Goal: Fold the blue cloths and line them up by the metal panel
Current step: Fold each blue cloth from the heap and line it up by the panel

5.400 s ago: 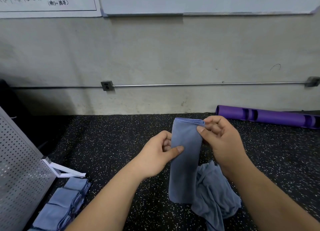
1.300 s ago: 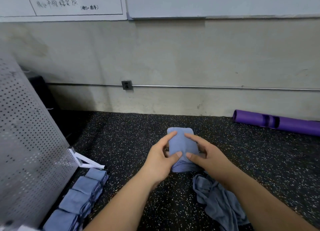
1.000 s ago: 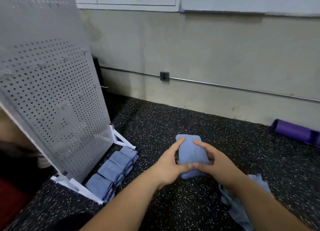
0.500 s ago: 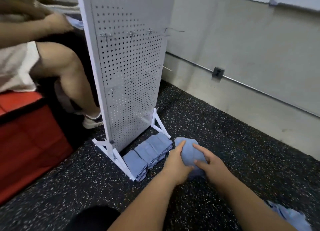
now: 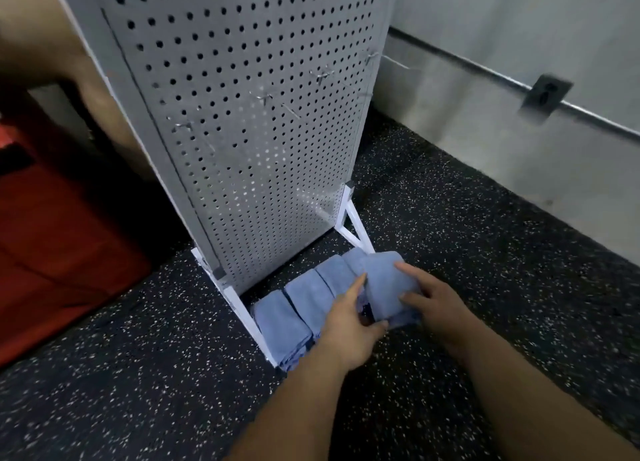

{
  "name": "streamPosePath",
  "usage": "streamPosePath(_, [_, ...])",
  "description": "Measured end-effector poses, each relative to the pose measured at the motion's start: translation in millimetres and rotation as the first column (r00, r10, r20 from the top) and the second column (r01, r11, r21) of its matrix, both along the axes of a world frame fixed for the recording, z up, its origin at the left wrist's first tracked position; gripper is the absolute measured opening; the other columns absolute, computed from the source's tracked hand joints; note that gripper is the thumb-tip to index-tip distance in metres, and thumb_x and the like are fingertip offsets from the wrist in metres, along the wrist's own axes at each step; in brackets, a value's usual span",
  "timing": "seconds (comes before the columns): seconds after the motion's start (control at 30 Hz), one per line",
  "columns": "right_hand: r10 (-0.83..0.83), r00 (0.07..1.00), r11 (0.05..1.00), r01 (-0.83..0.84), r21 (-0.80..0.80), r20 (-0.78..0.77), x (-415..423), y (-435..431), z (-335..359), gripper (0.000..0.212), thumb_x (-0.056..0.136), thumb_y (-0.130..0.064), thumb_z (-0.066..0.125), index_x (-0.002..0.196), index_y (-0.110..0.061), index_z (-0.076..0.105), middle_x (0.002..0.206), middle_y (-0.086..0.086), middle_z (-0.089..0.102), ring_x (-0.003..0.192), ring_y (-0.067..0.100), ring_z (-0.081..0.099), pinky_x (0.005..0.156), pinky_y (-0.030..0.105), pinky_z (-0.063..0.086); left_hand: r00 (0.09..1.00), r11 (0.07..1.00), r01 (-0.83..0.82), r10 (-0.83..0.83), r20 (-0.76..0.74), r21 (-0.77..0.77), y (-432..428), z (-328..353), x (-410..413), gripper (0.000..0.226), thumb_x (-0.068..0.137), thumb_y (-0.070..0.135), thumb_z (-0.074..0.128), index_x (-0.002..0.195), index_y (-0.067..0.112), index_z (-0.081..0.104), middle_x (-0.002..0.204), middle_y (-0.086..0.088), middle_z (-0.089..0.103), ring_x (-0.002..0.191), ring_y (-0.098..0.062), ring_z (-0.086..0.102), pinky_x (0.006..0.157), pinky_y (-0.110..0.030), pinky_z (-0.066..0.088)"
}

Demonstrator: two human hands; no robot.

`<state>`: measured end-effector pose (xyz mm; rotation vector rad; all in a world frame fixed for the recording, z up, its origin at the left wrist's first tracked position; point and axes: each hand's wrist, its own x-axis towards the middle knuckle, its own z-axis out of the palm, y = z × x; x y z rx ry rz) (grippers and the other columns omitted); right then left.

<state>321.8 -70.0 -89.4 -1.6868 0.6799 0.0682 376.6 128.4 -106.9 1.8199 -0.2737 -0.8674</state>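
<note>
A folded blue cloth sits at the right end of a row of folded blue cloths on the floor, at the foot of the perforated metal panel. My left hand holds its left and near edge, forefinger stretched along the side. My right hand grips its right side with thumb and forefinger on top. The cloth overlaps its neighbour in the row; I cannot tell whether it lies fully down.
The panel stands on white angled feet. A red box lies to the left, with another person's leg behind the panel. A wall with a metal conduit and socket runs along the right. The floor is black speckled rubber.
Both hands carried the folded cloth left from the open floor to the right end of the row by the panel. The view swung left; the loose cloth and purple roller left the view.
</note>
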Motion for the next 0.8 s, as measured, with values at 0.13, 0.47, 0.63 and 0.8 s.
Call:
streamPosePath(0.13, [0.056,0.998,0.997,-0.056,-0.056,0.007,40,-25,-40,0.062,0.097,0.007,0.062,0.143,-0.034,0.065,0.137,-0.002,0.063,0.112,0.011,0.066,0.075,0.015,0.057,0.957,0.966,0.051,-0.120,0.263,0.255,-13,-23,33,0.087,0.094,0.034,0.078,0.163,0.048,0.028,0.159,0.008,0.039,0.140,-0.021,0.049,0.120,-0.038,0.041])
streamPosePath(0.47, [0.167,0.986,0.980,-0.168,-0.102,-0.019,103,-88,-104,0.061,0.097,0.001,0.066,0.138,-0.044,0.068,0.141,-0.012,0.061,0.122,0.008,0.061,0.093,0.025,0.053,0.788,0.783,0.094,-0.436,0.435,0.615,-24,-85,88,0.081,0.101,0.042,0.063,0.167,0.037,0.017,0.176,0.003,0.005,0.163,-0.030,0.001,0.131,-0.047,0.014])
streamPosePath(0.63, [0.252,0.968,0.962,-0.252,-0.108,-0.013,113,-86,-128,0.063,0.096,0.001,0.067,0.141,-0.043,0.065,0.141,-0.019,0.059,0.124,0.003,0.060,0.100,0.026,0.051,0.758,0.763,0.073,-0.461,0.461,0.643,-29,-102,86,0.078,0.104,0.044,0.058,0.168,0.037,0.013,0.177,0.002,-0.003,0.163,-0.030,-0.003,0.131,-0.047,0.012])
streamPosePath(0.8, [0.289,0.957,0.954,-0.290,-0.078,-0.023,116,-86,-144,0.063,0.097,-0.004,0.068,0.143,-0.047,0.063,0.145,-0.019,0.059,0.128,0.005,0.060,0.112,0.037,0.051,0.771,0.765,0.059,-0.443,0.458,0.641,-30,-119,82,0.078,0.107,0.042,0.055,0.168,0.040,0.007,0.178,0.003,-0.010,0.164,-0.028,-0.009,0.132,-0.050,0.008])
